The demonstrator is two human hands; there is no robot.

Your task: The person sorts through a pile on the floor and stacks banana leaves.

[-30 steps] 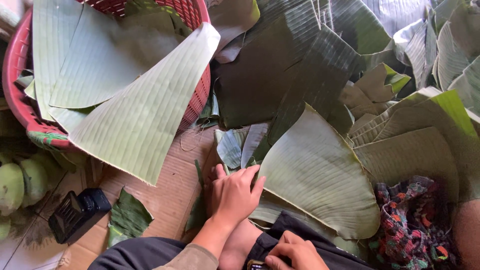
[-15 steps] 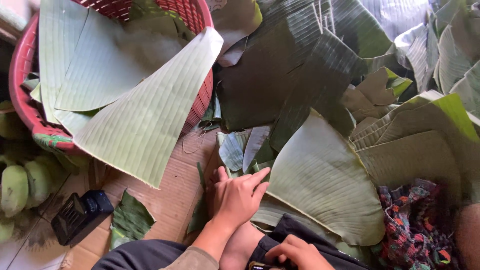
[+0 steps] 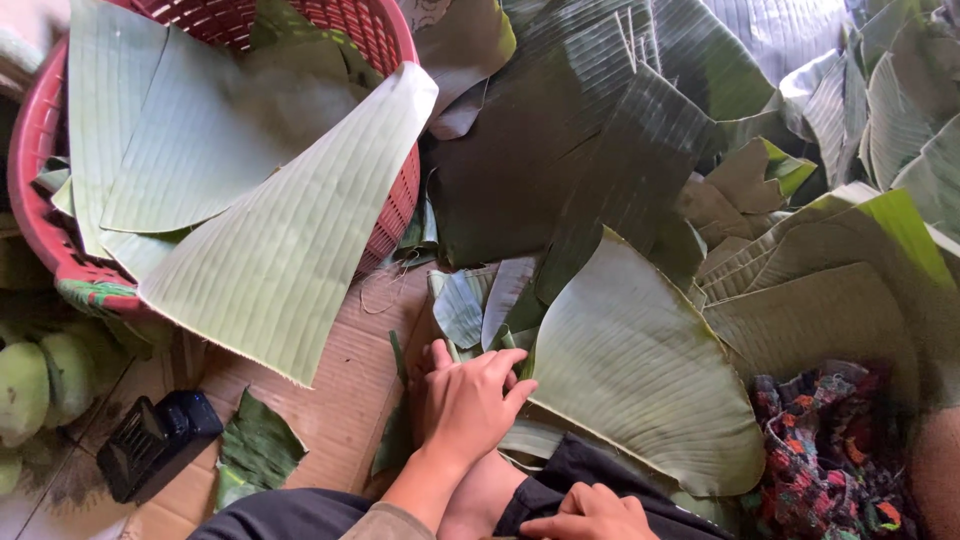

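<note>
Since the earlier frame the left hand (image 3: 470, 400) has barely shifted, staying low in the centre of the frame while the view has drifted slightly. It lies flat, fingers spread and loosely curled, pressing on the edge of a large pale green rounded banana leaf piece (image 3: 640, 380) that spreads toward the lower right. The right hand (image 3: 590, 515) sits at the bottom edge on dark cloth; whether it grips anything cannot be told. At the upper left, a red plastic woven basket (image 3: 395, 210) already holds several pale, ribbed, trimmed leaf sheets (image 3: 270, 240), one hanging over its rim onto the brown cardboard floor covering (image 3: 340, 390). Across the upper right lies a heap of darker, untrimmed banana leaves (image 3: 600, 150), so a good share of sorting looks done, with much leaf left to handle. A small torn dark green leaf scrap (image 3: 255, 450) and a black boxy device (image 3: 150, 445) rest at the lower left, beside pale green rounded fruit (image 3: 40, 380). A multicoloured patterned cloth (image 3: 830, 450) shows at the lower right.
</note>
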